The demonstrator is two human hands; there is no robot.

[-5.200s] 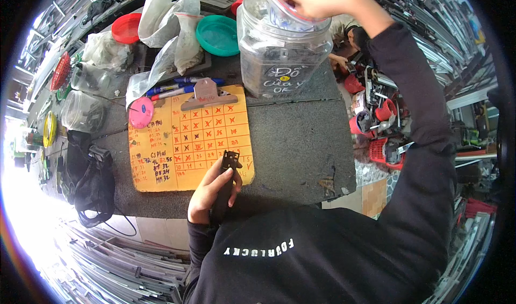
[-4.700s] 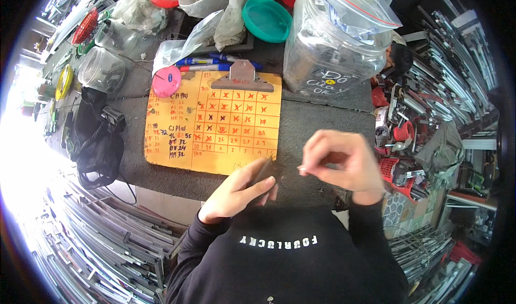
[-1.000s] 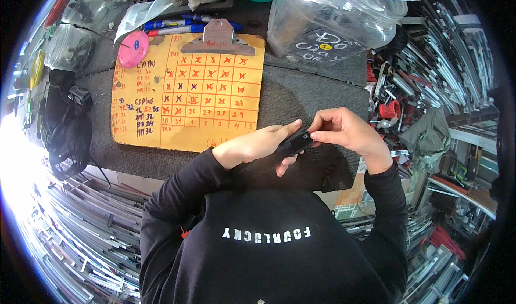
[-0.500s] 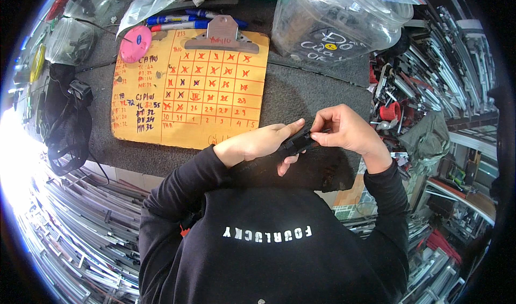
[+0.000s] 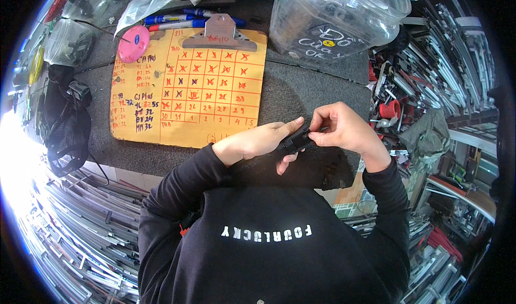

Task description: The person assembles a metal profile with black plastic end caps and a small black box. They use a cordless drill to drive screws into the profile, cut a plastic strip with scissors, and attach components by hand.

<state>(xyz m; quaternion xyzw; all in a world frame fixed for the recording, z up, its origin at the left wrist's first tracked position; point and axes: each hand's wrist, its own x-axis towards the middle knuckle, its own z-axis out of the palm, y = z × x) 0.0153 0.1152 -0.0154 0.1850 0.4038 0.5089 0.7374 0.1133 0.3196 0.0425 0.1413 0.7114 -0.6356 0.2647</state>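
Over the front edge of the dark table, my left hand (image 5: pixel 262 142) grips a small black block-shaped part (image 5: pixel 295 141), thumb along its top and fingers curled underneath. My right hand (image 5: pixel 338 130) comes in from the right, with thumb and forefinger pinched at the part's right end. Whether a smaller piece sits in that pinch is hidden by the fingertips. Left of my hands lies a yellow clipboard (image 5: pixel 226 84) with a hand-drawn grid and a metal clip (image 5: pixel 221 30). A round pink object (image 5: pixel 134 44) rests on its upper left corner.
Pens (image 5: pixel 177 23) lie above the clipboard. A large clear plastic container (image 5: pixel 333 19) stands at the back right. Black mesh gear with a cable (image 5: pixel 67 121) hangs at the table's left end. Long metal profiles (image 5: pixel 80 218) are stacked lower left, and more fill racks (image 5: pixel 457 51) at right.
Both hands keep nearly the same hold on the black part. The right fingertips have shifted very slightly left, and the whole view has moved a little.
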